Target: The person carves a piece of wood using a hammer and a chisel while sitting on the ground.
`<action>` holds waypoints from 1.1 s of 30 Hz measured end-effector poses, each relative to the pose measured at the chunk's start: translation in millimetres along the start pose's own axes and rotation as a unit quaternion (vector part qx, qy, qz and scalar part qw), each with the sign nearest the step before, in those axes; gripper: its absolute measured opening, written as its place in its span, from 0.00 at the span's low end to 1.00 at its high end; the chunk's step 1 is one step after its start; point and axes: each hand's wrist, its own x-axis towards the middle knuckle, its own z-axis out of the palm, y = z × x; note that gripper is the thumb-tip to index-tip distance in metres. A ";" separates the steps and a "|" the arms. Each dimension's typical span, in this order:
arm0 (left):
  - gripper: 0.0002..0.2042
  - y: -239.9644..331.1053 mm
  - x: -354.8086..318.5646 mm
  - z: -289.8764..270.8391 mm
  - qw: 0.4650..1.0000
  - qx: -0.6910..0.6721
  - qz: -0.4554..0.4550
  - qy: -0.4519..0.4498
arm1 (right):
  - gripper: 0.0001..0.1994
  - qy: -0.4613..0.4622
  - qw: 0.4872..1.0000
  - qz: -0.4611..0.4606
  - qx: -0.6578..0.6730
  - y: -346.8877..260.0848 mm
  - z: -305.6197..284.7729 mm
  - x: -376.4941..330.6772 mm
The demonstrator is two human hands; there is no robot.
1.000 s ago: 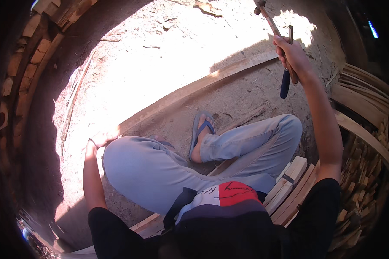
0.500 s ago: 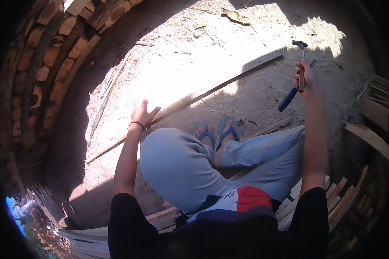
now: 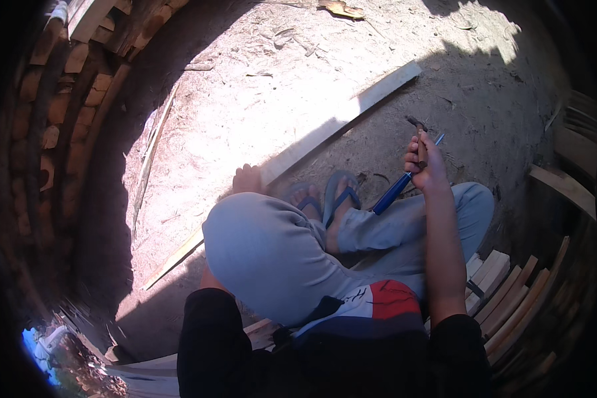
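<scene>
A long pale wooden plank (image 3: 341, 131) lies slantwise on the sandy ground in front of me. My left hand (image 3: 247, 180) is closed over its middle stretch, just beyond my raised left knee, which hides the wrist and part of the plank. To the right, over my bent right leg, my right hand (image 3: 428, 162) grips two tools together. One is a small hammer (image 3: 422, 154) with a dark head and a brown wooden handle. The other looks like a chisel (image 3: 393, 193), its blue handle sticking out lower left and its metal blade pointing up right.
Stacked timber (image 3: 63, 126) rises along the left side. Several cut boards (image 3: 511, 295) lie at lower right, with more wood (image 3: 564, 189) above them. A thin wood strip (image 3: 154, 156) and a bark piece (image 3: 340, 8) rest on the ground. My sandalled feet (image 3: 338, 199) are near the plank.
My left hand has gone from spread fingers above the plank to closing on it. My right hand has come down and left, nearer my leg, still holding the hammer and chisel.
</scene>
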 end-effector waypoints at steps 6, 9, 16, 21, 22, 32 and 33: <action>0.24 -27.7 -106.0 68.5 0.993 -0.059 -0.095 0.026 | 0.13 0.081 0.986 -0.140 -0.049 -21.8 32.3 -26.5; 0.25 -31.2 -107.7 78.5 0.988 -0.088 -0.125 0.036 | 0.12 -0.017 0.986 -0.162 0.025 -25.2 73.0 -33.2; 0.26 -40.4 -110.9 82.6 0.969 -0.172 -0.174 0.038 | 0.12 -0.154 0.979 -0.134 0.019 -16.0 140.0 -70.4; 0.27 -86.9 -134.8 64.7 0.926 -0.300 -0.222 0.055 | 0.13 -0.179 0.980 -0.082 0.014 -22.5 121.5 -75.3; 0.27 -102.4 -142.0 59.9 0.908 -0.338 -0.239 0.061 | 0.13 -0.188 0.979 -0.080 0.026 -23.7 119.2 -73.0; 0.29 -162.9 -167.6 -152.2 0.597 -0.759 -0.032 0.256 | 0.12 -0.176 0.977 -0.124 0.008 -26.4 49.2 -64.1; 0.28 -130.6 -170.2 -185.8 0.581 -0.763 0.052 0.280 | 0.11 -0.160 0.978 -0.135 0.007 -32.4 40.6 -60.5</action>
